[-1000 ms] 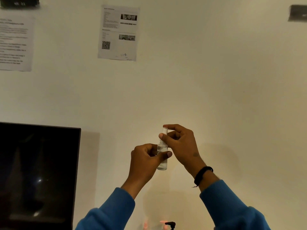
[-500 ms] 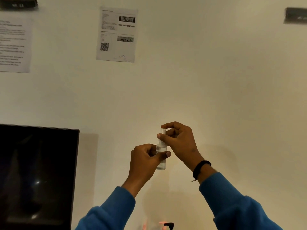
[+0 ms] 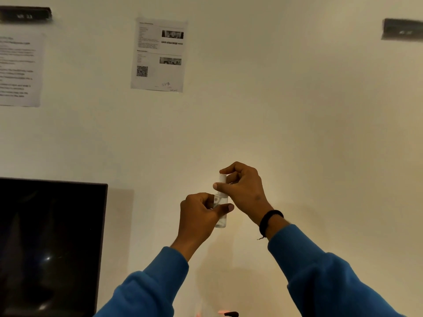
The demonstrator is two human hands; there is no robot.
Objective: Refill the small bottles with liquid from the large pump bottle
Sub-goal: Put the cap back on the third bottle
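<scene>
The left hand (image 3: 201,216) grips the body of the small bottle (image 3: 220,221), held upright in the air before the wall (image 3: 297,122). The right hand (image 3: 245,191) pinches its white cap (image 3: 222,178) on top.

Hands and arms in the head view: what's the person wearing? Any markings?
Both arms are in blue long sleeves, loose soft fabric, cuffs ending short of the wrists. The left hand is bare, with nothing on its wrist. The right hand is bare too; its wrist carries a black band with a short loose thread hanging off it. No gloves, rings or logos show.
</scene>
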